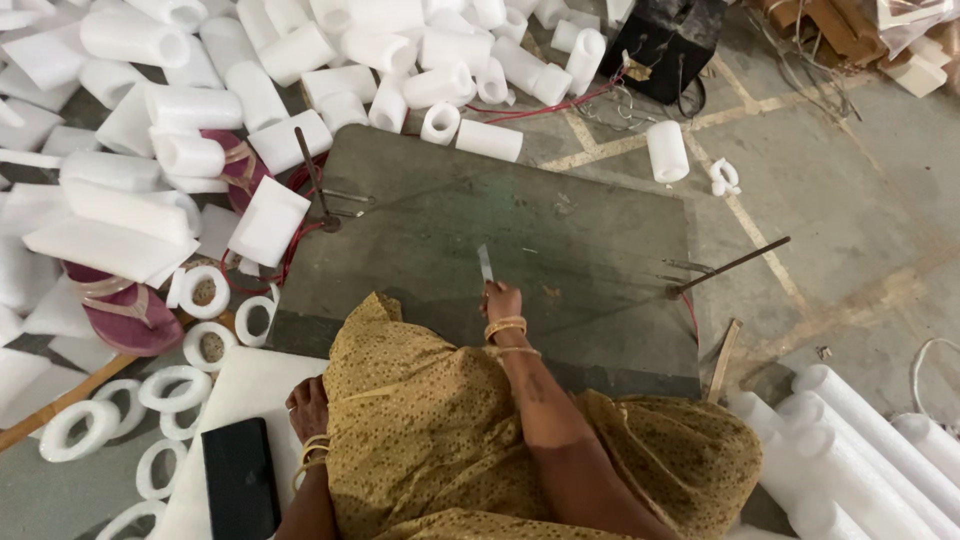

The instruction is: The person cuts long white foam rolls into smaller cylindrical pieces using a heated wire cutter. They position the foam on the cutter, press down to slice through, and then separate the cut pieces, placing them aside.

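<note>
My right hand (500,298) grips a thin blade (485,262) over the grey board (580,230); my left hand (307,405) rests flat and released on a white foam sheet (255,375); cutting is between pieces, needing foam next.

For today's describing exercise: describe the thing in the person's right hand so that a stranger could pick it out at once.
Find the big grey-green board on the floor, with white foam rolls heaped beyond it. At its near edge the right hand holds a blade pointing up the board. It is the only thin, flat, pale strip there; the two rods are dark.
</note>
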{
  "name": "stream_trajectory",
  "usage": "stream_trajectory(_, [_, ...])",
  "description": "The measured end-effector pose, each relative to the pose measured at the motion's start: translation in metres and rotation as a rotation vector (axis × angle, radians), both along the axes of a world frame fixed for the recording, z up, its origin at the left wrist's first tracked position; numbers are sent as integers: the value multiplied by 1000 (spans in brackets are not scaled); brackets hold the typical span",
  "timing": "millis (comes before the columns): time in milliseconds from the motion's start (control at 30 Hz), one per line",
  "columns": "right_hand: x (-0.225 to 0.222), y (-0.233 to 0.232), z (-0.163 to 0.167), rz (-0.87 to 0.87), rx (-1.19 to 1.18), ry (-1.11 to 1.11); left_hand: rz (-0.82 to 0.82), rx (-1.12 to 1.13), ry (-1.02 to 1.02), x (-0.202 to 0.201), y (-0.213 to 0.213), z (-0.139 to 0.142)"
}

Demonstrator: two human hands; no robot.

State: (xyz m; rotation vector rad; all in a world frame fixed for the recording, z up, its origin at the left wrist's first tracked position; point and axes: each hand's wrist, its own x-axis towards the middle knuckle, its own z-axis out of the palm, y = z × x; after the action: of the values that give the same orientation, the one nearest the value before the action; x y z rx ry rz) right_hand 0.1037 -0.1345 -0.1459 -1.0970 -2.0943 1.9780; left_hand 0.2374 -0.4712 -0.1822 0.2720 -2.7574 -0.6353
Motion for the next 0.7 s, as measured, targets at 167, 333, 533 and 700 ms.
stream_trajectory(167, [26, 32, -5, -407, -362, 28, -9, 8, -14, 1, 1, -5])
stream_trajectory(333, [24, 68, -4, -389, -667, 330, -7, 60, -39, 2, 3, -8])
stream_trajectory(533, [11, 59, -5, -240, -725, 316, -17, 61, -29, 0, 5, 1])
stream_trajectory(700, [3, 25, -10, 38, -624, 286, -32, 27, -4, -1, 5, 3])
